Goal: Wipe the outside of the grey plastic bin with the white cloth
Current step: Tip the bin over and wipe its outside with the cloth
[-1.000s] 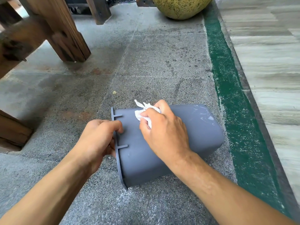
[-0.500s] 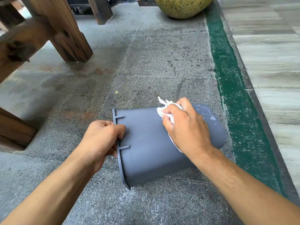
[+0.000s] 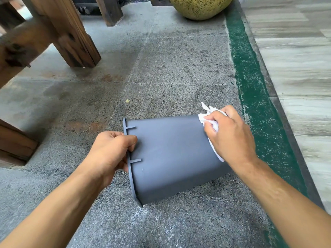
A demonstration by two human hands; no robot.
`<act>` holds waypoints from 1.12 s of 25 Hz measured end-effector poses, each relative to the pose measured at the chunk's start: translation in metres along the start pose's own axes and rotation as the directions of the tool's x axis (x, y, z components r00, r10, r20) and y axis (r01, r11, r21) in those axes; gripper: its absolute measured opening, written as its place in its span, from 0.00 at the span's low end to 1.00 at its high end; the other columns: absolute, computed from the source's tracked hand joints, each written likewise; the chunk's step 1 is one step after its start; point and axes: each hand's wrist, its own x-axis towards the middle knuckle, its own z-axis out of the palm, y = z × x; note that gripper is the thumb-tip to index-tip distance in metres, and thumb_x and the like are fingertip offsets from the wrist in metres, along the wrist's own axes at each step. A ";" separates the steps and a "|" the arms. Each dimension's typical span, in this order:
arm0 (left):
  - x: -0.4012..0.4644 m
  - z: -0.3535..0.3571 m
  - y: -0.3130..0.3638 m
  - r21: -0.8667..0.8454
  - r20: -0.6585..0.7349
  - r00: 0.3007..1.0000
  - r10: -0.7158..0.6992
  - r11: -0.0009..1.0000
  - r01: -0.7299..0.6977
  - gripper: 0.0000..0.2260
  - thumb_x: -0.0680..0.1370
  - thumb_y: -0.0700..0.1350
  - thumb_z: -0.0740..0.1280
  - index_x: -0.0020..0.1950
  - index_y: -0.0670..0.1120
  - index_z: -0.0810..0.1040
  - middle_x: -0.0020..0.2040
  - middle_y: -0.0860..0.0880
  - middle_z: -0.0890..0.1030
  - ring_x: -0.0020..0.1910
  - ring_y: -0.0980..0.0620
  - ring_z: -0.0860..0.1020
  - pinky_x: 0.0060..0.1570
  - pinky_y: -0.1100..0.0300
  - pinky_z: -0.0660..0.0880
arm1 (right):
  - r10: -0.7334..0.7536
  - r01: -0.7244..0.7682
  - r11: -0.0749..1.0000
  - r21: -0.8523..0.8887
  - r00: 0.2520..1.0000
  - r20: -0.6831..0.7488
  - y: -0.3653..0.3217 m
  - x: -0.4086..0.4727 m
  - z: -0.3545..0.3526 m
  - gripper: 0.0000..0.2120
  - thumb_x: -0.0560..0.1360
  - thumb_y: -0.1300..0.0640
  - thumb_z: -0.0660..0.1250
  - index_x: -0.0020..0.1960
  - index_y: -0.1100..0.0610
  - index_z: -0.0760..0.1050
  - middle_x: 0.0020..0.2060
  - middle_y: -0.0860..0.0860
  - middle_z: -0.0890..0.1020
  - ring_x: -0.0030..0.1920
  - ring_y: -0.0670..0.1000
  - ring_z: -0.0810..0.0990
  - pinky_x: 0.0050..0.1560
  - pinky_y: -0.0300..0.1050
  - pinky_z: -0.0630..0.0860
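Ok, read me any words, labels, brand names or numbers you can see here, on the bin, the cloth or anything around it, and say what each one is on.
None: no text shows anywhere in this view.
Bin: the plain grey side facing up has no label, brand or number.
Cloth: plain white, bunched in the right hand.
Floor, green strip, wooden legs and speckled pot: no writing or signs.

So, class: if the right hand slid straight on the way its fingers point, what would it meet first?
The right hand, gripping the white cloth, points up-left over the grey bin; beyond that edge, probably only stone floor.
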 end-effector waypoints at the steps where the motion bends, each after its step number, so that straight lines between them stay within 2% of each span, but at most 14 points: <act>1: 0.000 0.000 0.000 -0.001 0.000 1.000 0.001 1.000 -0.001 0.06 0.57 0.39 0.63 0.23 0.47 0.69 0.28 0.48 0.65 0.23 0.50 0.63 0.24 0.64 0.65 | 0.019 -0.019 1.000 -0.014 1.000 -0.002 0.005 0.001 -0.001 0.07 0.77 0.50 0.67 0.53 0.50 0.82 0.51 0.52 0.76 0.39 0.63 0.80 0.39 0.54 0.78; 6: -0.001 0.000 0.001 -0.010 0.005 1.000 0.007 1.000 -0.007 0.05 0.57 0.38 0.63 0.26 0.47 0.69 0.27 0.48 0.65 0.23 0.50 0.63 0.25 0.64 0.65 | 0.080 -0.081 0.997 -0.020 0.997 -0.016 0.023 0.005 -0.007 0.08 0.78 0.51 0.67 0.53 0.50 0.82 0.52 0.52 0.76 0.42 0.63 0.80 0.42 0.55 0.79; 13: -0.003 0.000 0.004 -0.017 0.018 1.000 -0.012 1.000 0.012 0.07 0.56 0.37 0.63 0.22 0.48 0.68 0.29 0.48 0.65 0.25 0.49 0.63 0.29 0.60 0.66 | 0.165 -0.166 0.986 -0.009 0.986 -0.023 0.035 0.008 -0.011 0.09 0.78 0.51 0.66 0.55 0.50 0.83 0.52 0.54 0.76 0.44 0.63 0.80 0.45 0.55 0.79; 18: -0.008 0.001 0.006 -0.062 0.030 0.999 -0.022 0.998 0.023 0.07 0.56 0.37 0.63 0.24 0.49 0.68 0.28 0.49 0.65 0.24 0.52 0.63 0.28 0.62 0.66 | 0.221 -0.220 0.975 0.033 0.974 -0.040 0.047 0.010 -0.011 0.10 0.78 0.52 0.67 0.55 0.52 0.84 0.50 0.58 0.78 0.47 0.64 0.80 0.50 0.54 0.79; 21: -0.009 -0.002 0.000 -0.128 0.042 0.998 -0.036 0.991 0.042 0.11 0.60 0.32 0.59 0.28 0.48 0.67 0.29 0.49 0.64 0.26 0.52 0.62 0.26 0.65 0.66 | 0.266 -0.264 0.963 0.051 0.964 -0.025 0.057 0.011 -0.009 0.09 0.77 0.54 0.66 0.52 0.53 0.85 0.49 0.60 0.81 0.47 0.64 0.80 0.49 0.53 0.78; 23: -0.009 -0.007 -0.006 -0.214 0.075 0.995 -0.067 0.973 0.082 0.13 0.58 0.29 0.56 0.30 0.47 0.68 0.32 0.47 0.66 0.28 0.50 0.65 0.28 0.64 0.67 | 0.350 -0.352 0.934 0.064 0.936 0.030 0.068 0.009 -0.008 0.09 0.77 0.54 0.67 0.50 0.53 0.86 0.48 0.61 0.84 0.46 0.63 0.80 0.48 0.51 0.78; 25: -0.010 -0.010 -0.005 -0.271 0.125 0.988 -0.092 0.955 0.123 0.13 0.56 0.31 0.56 0.32 0.46 0.71 0.33 0.45 0.70 0.28 0.48 0.69 0.27 0.64 0.72 | 0.441 -0.446 0.891 0.087 0.895 0.064 0.079 0.002 -0.009 0.09 0.77 0.54 0.68 0.50 0.53 0.86 0.47 0.61 0.86 0.42 0.60 0.79 0.44 0.47 0.76; 28: -0.009 -0.012 0.003 -0.310 0.252 0.957 -0.146 0.924 0.222 0.11 0.65 0.40 0.57 0.40 0.45 0.77 0.37 0.44 0.79 0.31 0.45 0.78 0.29 0.61 0.77 | 0.505 -0.500 0.850 0.166 0.863 0.014 0.084 -0.007 -0.016 0.09 0.77 0.55 0.69 0.52 0.55 0.86 0.46 0.62 0.87 0.37 0.56 0.74 0.42 0.46 0.72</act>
